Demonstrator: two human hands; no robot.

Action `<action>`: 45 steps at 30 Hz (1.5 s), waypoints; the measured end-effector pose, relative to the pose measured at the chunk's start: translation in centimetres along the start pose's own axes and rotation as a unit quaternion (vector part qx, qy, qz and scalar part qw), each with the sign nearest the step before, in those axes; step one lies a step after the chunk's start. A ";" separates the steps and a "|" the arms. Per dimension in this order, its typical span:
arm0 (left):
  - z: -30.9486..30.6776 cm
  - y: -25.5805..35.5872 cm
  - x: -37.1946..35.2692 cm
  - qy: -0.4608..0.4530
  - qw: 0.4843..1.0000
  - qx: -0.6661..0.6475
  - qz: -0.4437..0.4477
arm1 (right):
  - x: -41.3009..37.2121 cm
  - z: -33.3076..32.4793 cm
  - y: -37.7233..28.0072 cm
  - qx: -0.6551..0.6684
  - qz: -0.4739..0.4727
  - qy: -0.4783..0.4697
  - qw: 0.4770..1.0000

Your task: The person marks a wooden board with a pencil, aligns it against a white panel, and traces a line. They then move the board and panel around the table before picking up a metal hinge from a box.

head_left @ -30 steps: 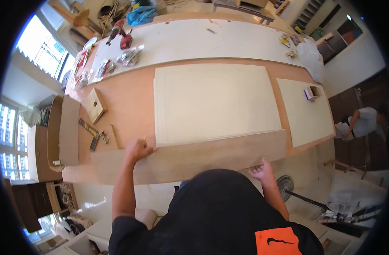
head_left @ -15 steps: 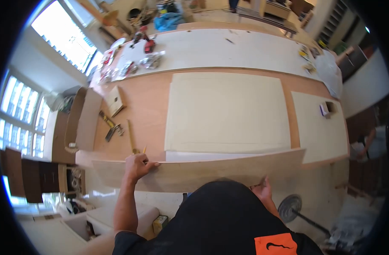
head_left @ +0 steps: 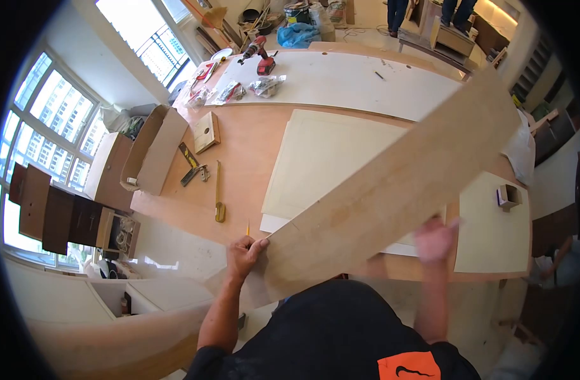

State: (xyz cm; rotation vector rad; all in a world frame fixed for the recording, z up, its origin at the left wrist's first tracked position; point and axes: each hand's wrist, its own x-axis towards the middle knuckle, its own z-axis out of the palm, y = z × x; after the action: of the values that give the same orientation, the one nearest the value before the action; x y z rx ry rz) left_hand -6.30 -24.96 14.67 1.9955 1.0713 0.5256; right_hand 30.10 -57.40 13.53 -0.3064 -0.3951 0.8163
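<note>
My left hand [head_left: 244, 258] is closed on the near-left edge of a long plywood board [head_left: 391, 171], thumb on top. A pencil [head_left: 248, 229] sticks up from the same hand. The board tilts up diagonally to the right over the worktable [head_left: 239, 158] and hides part of a pale panel [head_left: 334, 142]. My right hand [head_left: 434, 240], smeared by motion, is beside the board's lower edge. Whether it touches the board cannot be made out. Left of the pale panel lie a yellow-handled marking tool [head_left: 219, 199], a try square [head_left: 191, 166] and a small wooden block [head_left: 206, 133].
A red cordless drill [head_left: 261, 57] and several bags of hardware [head_left: 266, 86] rest on a white panel [head_left: 328, 73] at the back. At right, a small box [head_left: 508, 197] sits on another pale panel [head_left: 489, 234]. A long open box [head_left: 152, 152] stands left. Other people's legs [head_left: 396, 14] show behind.
The board has swung from lying level along the table's near edge to a steep diagonal, its right end raised. My right hand has moved up and right; my left hand shifted right with the view.
</note>
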 end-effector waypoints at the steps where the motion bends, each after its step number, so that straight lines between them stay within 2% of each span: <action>1: 0.6 0.3 -0.6 0.010 1.000 -0.017 -0.009 | 0.5 -0.6 2.4 0.059 0.039 0.102 0.992; 2: 1.5 -0.3 -0.8 0.021 1.000 -0.010 -0.009 | 1.3 -0.2 4.9 0.119 0.082 0.200 0.969; 5: 3.5 -0.9 -1.9 0.047 0.999 0.024 0.012 | 4.0 3.1 8.4 0.045 0.106 0.213 0.970; 6: 3.7 -0.8 -2.5 0.049 0.997 0.050 0.012 | 4.4 2.5 8.8 0.102 0.133 0.224 0.960; 8: 4.4 -0.7 -3.4 0.051 0.994 0.094 0.011 | 4.7 1.7 9.5 0.053 0.125 0.297 0.945; 12: 4.1 0.1 -3.3 0.007 0.995 0.095 -0.029 | 3.7 2.4 10.2 0.002 0.117 0.435 0.893; 14: 4.2 -0.5 -2.3 -0.008 0.997 0.070 -0.028 | 2.0 0.7 10.1 0.002 0.119 0.434 0.893; 17: 5.4 -4.9 0.2 0.063 0.998 -0.007 0.007 | 0.5 0.6 9.8 0.023 0.116 0.466 0.877; 21: 4.1 -4.5 3.9 0.086 0.993 -0.069 -0.043 | 0.0 0.5 8.9 0.058 0.108 0.468 0.875; 22: 2.9 -2.2 4.5 0.093 0.990 -0.073 -0.070 | 0.1 0.2 8.9 0.026 0.110 0.512 0.851; 24: 2.7 -1.7 5.9 0.110 0.991 -0.062 -0.047 | 0.1 -0.9 8.8 -0.035 0.093 0.599 0.795; 25: 2.4 -1.9 6.4 0.124 0.991 -0.048 0.001 | 0.1 -1.9 8.8 -0.042 0.086 0.615 0.782; 27: 2.2 -0.3 6.8 0.099 0.990 -0.096 -0.023 | -0.3 -3.7 8.9 -0.050 0.064 0.652 0.754; 29: 1.3 1.8 6.9 0.070 0.989 -0.112 -0.060 | -0.3 -3.3 9.0 -0.062 0.059 0.664 0.743; 30: 1.5 1.1 7.2 0.079 0.991 -0.098 -0.034 | 0.1 -3.2 9.1 -0.068 0.064 0.668 0.738; 32: 2.0 -1.1 7.6 0.104 0.992 -0.069 0.016 | 0.8 -3.3 9.1 -0.033 0.054 0.639 0.767; 36: 0.7 -1.0 7.8 0.101 0.992 -0.071 -0.021 | 2.3 -4.6 9.4 -0.033 0.044 0.592 0.804; 39: -1.4 0.7 7.6 0.083 0.995 -0.040 -0.038 | 3.0 -7.2 9.7 -0.047 0.049 0.628 0.775; 41: -2.5 1.9 7.6 0.072 0.996 -0.013 -0.048 | 3.8 -7.2 9.9 -0.056 0.059 0.608 0.790; 44: -3.1 0.5 8.6 0.068 0.997 -0.034 0.022 | 4.2 -7.0 10.3 -0.068 0.071 0.577 0.811; 45: -3.5 0.6 8.8 0.041 0.994 -0.102 -0.009 | 4.2 -6.9 10.3 -0.072 0.072 0.567 0.817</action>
State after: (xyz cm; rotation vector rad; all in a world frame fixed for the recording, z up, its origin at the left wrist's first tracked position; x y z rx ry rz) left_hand -3.40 -16.24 17.13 1.7979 1.0418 0.6846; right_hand 29.24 -48.35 4.14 -0.9053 0.7093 0.6186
